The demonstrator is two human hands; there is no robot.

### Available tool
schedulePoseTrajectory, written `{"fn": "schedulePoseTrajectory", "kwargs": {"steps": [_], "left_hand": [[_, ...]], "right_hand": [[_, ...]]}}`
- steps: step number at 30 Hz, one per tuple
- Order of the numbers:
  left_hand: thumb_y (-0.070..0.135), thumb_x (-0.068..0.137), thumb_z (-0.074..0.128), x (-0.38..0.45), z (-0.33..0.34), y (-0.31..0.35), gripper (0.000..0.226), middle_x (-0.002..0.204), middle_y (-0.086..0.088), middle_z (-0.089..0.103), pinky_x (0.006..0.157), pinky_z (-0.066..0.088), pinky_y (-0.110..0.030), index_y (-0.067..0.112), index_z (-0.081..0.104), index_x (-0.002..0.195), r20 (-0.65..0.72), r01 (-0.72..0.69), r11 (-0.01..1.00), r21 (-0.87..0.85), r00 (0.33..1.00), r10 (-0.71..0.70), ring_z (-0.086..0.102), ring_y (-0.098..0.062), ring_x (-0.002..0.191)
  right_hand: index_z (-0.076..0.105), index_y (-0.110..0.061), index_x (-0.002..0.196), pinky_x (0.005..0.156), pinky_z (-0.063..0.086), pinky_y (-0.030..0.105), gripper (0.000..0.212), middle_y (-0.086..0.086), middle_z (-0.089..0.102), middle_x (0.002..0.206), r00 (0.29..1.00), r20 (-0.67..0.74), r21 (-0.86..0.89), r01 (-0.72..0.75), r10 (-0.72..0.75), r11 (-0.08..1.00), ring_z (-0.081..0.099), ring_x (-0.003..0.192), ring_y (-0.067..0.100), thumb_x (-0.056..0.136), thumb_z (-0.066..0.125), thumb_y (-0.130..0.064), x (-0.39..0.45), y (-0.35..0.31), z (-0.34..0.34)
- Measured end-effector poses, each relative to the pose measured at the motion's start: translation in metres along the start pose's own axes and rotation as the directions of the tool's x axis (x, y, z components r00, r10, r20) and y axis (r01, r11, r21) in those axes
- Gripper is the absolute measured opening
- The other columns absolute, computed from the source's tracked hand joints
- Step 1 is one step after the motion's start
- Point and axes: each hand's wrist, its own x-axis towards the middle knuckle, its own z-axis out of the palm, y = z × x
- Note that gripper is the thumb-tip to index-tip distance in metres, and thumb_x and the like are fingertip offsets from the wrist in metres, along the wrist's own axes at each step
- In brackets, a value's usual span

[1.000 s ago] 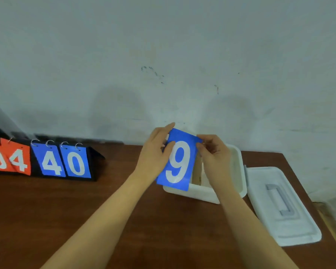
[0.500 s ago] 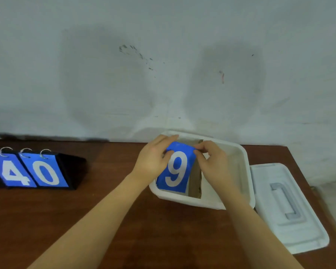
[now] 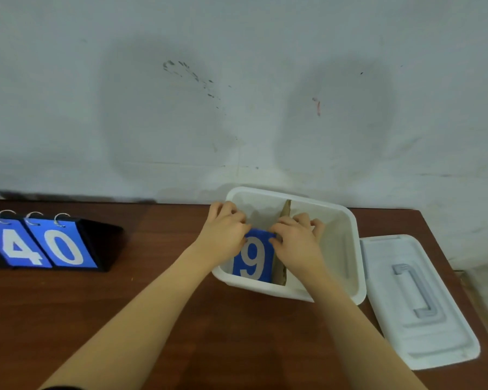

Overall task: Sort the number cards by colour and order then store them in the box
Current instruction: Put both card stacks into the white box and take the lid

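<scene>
Head view: storing step, blue 9 card [image 3: 252, 256] going into the white box [image 3: 347, 220], left of the brown divider [image 3: 286, 211].
Left hand [image 3: 226, 232] and right hand [image 3: 296, 237] pinch its top edge; next, judged: seat card, let go.

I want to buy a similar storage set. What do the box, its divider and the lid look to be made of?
The box looks like white moulded plastic, smooth and faintly glossy, with rounded corners and a rolled rim. The divider looks like brown cardboard or thin board, matte with a rough edge; which one is unclear. The lid seems to be the same white plastic, with a greyish handle.
</scene>
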Motion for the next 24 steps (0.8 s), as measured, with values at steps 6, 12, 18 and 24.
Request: {"fn": "schedulePoseTrajectory", "kwargs": {"steps": [6, 12, 18, 24], "left_hand": [[0.024, 0.076, 0.069, -0.024, -0.019, 0.006, 0.038, 0.114, -0.006, 0.066, 0.088, 0.046, -0.043, 0.013, 0.064, 0.112, -0.245, 0.12, 0.991, -0.055, 0.961, -0.13, 0.063, -0.027, 0.101], [0.031, 0.086, 0.048, -0.101, -0.047, 0.015, 0.034, 0.114, -0.002, 0.066, 0.09, 0.041, -0.037, 0.016, 0.064, 0.111, -0.397, 0.241, 0.964, -0.112, 0.879, -0.266, 0.062, -0.023, 0.101], [0.027, 0.085, 0.047, -0.207, -0.041, 0.003, 0.036, 0.116, -0.005, 0.064, 0.089, 0.044, -0.041, 0.013, 0.063, 0.114, -0.356, 0.376, 0.918, -0.124, 0.847, -0.395, 0.061, -0.025, 0.104], [0.024, 0.082, 0.057, -0.319, -0.006, -0.028, 0.031, 0.112, -0.004, 0.065, 0.086, 0.045, -0.041, 0.015, 0.064, 0.111, -0.239, 0.478, 0.866, -0.149, 0.832, -0.5, 0.062, -0.023, 0.102]], "right_hand": [[0.061, -0.022, 0.12, 0.099, 0.013, 0.038, 0.031, -0.004, 0.054, 0.132, 0.986, -0.164, 0.072, 0.032, -0.019, 0.997, 0.04, 0.124, 0.023, 0.094, 0.047, -0.033, -0.018, -0.003, -0.008], [0.062, -0.015, 0.113, 0.093, 0.035, 0.036, 0.041, 0.001, 0.063, 0.113, 0.954, -0.27, 0.226, 0.197, -0.133, 0.954, 0.053, 0.106, 0.025, 0.09, 0.036, -0.036, -0.069, -0.044, -0.025], [0.064, -0.017, 0.11, 0.095, 0.04, 0.036, 0.026, 0.0, 0.065, 0.11, 0.944, -0.239, 0.28, 0.292, -0.228, 0.915, 0.057, 0.104, 0.02, 0.093, 0.048, -0.027, -0.124, -0.112, -0.002], [0.061, -0.021, 0.115, 0.084, 0.035, 0.023, 0.025, -0.005, 0.06, 0.113, 0.925, -0.046, 0.292, 0.374, -0.378, 0.88, 0.054, 0.101, 0.012, 0.094, 0.049, -0.028, -0.173, -0.184, 0.058]]}}
